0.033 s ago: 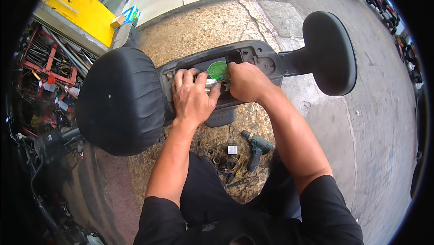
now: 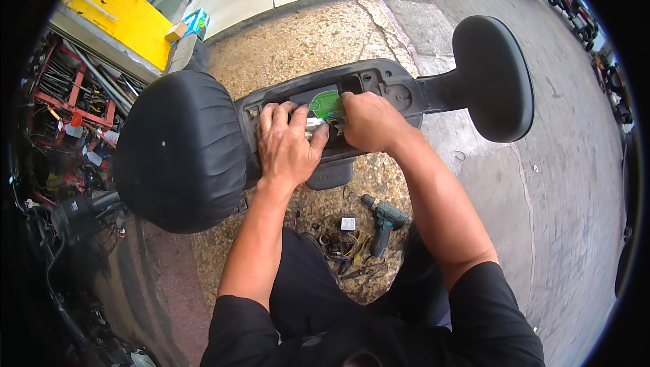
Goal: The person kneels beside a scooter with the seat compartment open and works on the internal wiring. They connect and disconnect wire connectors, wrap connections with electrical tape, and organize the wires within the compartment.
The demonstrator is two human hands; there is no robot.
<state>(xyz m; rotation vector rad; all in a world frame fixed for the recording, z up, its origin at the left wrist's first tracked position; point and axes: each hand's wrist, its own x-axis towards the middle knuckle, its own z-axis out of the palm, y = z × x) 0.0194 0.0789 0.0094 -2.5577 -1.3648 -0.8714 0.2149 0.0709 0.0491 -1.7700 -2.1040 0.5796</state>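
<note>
Both hands work inside the open compartment [image 2: 352, 71] of a scooter, between its two black seats. My left hand [image 2: 288, 138] reaches in from the near side, thumb and fingers closed round a small whitish connector [image 2: 313, 123]. Close beside it on the right, my right hand [image 2: 371, 122] is bent into a pinch. Its fingertips point down into the compartment, and what they grip is hidden. Thin wires [image 2: 333, 118] show between the hands. Just beyond them lies a dark block, a battery by its look, with a green label [image 2: 326, 104].
The large seat [image 2: 179, 154] is on the left, the small backrest pad [image 2: 493, 79] on the right. A cordless drill [image 2: 384, 225], a small white-topped box [image 2: 348, 223] and loose wiring [image 2: 342, 248] lie on the ground below. A red tool rack [image 2: 74, 89] stands far left.
</note>
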